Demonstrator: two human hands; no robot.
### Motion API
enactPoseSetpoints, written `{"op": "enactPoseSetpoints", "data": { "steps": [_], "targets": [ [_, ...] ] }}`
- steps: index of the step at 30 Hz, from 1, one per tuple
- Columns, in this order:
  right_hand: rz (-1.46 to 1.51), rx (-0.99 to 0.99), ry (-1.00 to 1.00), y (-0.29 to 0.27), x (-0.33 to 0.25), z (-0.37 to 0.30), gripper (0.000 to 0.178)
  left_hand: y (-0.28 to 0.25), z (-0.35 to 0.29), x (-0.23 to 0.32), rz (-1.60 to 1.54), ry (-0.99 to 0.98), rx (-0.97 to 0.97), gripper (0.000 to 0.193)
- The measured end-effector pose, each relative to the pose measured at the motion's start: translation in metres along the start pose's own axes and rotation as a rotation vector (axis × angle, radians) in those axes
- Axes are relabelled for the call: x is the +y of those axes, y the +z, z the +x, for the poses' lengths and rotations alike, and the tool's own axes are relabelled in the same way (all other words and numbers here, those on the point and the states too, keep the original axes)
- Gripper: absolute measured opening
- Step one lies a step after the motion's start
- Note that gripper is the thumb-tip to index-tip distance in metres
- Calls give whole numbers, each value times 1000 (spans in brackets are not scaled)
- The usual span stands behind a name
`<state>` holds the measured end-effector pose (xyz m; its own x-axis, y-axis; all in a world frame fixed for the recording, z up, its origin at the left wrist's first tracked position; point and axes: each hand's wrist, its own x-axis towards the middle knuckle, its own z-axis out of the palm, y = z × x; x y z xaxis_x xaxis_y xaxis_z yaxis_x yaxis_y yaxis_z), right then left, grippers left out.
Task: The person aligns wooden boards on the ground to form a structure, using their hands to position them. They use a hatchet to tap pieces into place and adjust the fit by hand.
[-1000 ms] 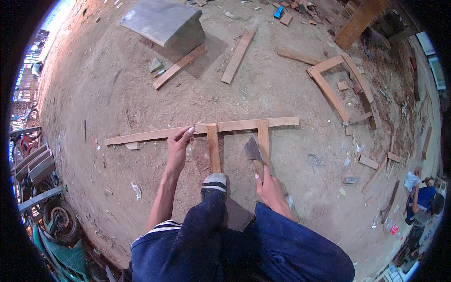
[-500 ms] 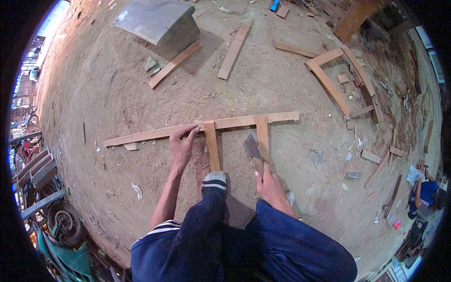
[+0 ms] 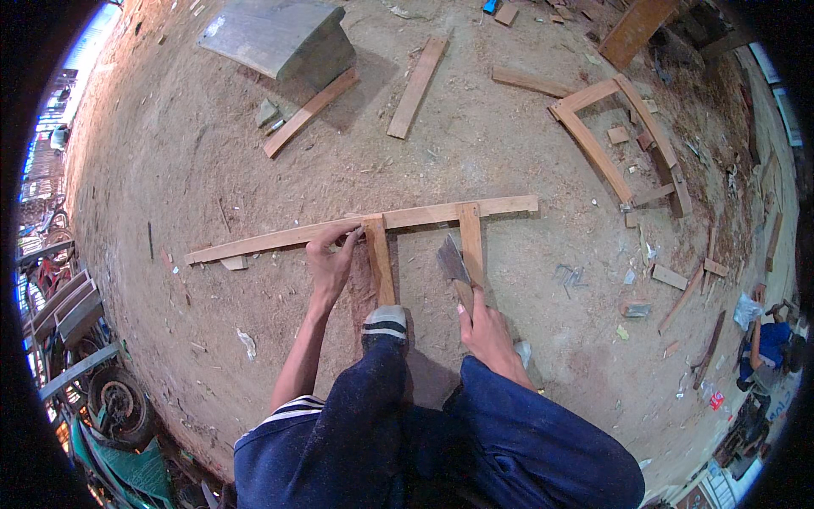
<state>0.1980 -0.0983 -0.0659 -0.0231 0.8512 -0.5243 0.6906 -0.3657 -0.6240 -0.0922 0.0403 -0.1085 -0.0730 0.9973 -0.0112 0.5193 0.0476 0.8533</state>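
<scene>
A long wooden bar [image 3: 288, 236] lies across the dirt floor, with two short wooden crosspieces joined to it, a left one [image 3: 380, 263] and a right one [image 3: 471, 246]. Just left of the left joint, my left hand [image 3: 331, 265] pinches thumb and fingers together at the bar; whatever they hold is too small to make out. My right hand [image 3: 492, 339] grips the wooden handle of a hatchet [image 3: 453, 261], its broad dark blade beside the right crosspiece. My foot [image 3: 386, 324] presses against the near end of the left crosspiece.
Ahead stands a grey metal-topped block [image 3: 275, 38], with loose wooden strips [image 3: 417, 89] around it. A wooden frame [image 3: 593, 157] lies at right, and loose nails [image 3: 571, 276] nearer. Another person [image 3: 767, 343] works at far right; a motorbike wheel [image 3: 121, 405] stands at left.
My left fingertips have come slightly closer to the left joint. The hatchet stays in my right hand beside the right crosspiece, and the whole view has shifted a little.
</scene>
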Motion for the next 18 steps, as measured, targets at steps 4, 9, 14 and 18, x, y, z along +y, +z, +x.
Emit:
{"op": "enactPoseSetpoints", "data": {
  "steps": [4,9,14,18],
  "targets": [
    [0,3,-1,-1,0,-1,51,-1,2,19,101,98,-22,18],
    [-5,-26,29,-4,-5,-1,52,0,3,13,91,89,-33,17],
    [-8,-35,37,-4,-5,0,54,4,3,7,63,147,-2,15],
    [-15,-37,44,-8,-5,0,52,10,3,9,67,135,-17,15]
  ]
}}
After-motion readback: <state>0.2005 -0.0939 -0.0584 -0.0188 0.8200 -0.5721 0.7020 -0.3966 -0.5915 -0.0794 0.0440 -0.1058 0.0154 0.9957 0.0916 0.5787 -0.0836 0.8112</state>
